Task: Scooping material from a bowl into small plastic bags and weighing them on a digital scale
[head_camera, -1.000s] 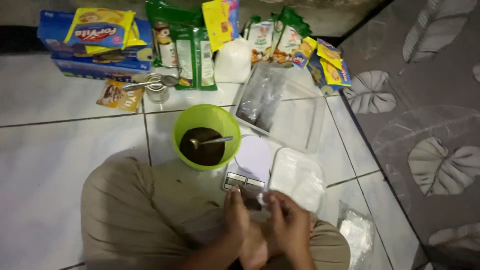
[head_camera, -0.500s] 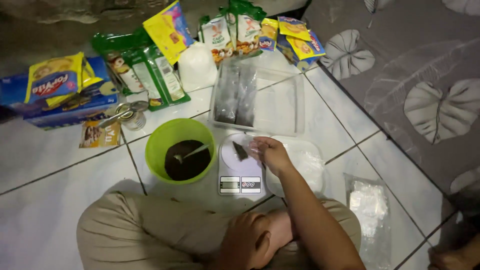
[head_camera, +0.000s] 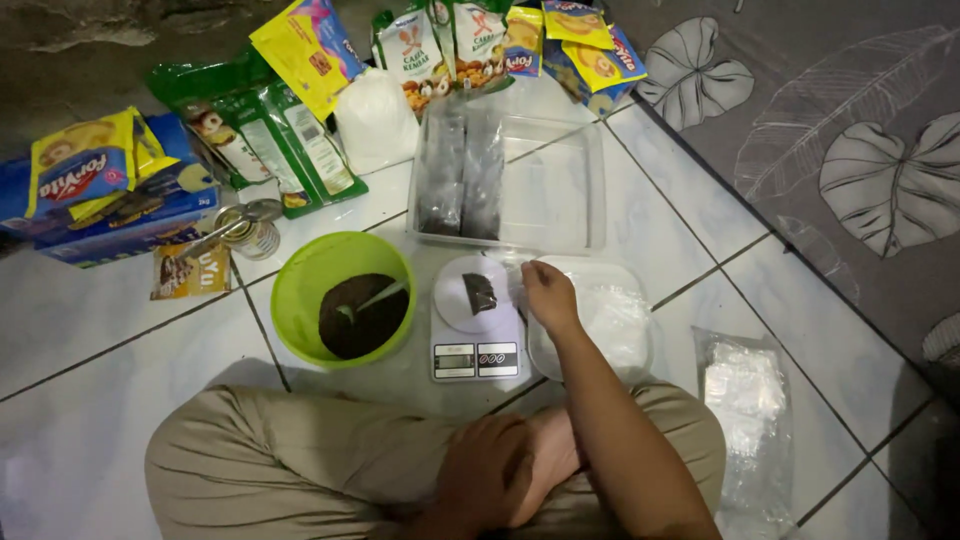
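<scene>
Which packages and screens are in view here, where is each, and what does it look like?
Scale screen: small dark strip on the white kitchen scale, front centre.
Yellow pouch: far left, on a blue box.
Green packets: flat, behind the green bowl.
Clear bag stack: right, on the tiles.

Green bowl (head_camera: 300, 290), snack packets (head_camera: 300, 45)
</scene>
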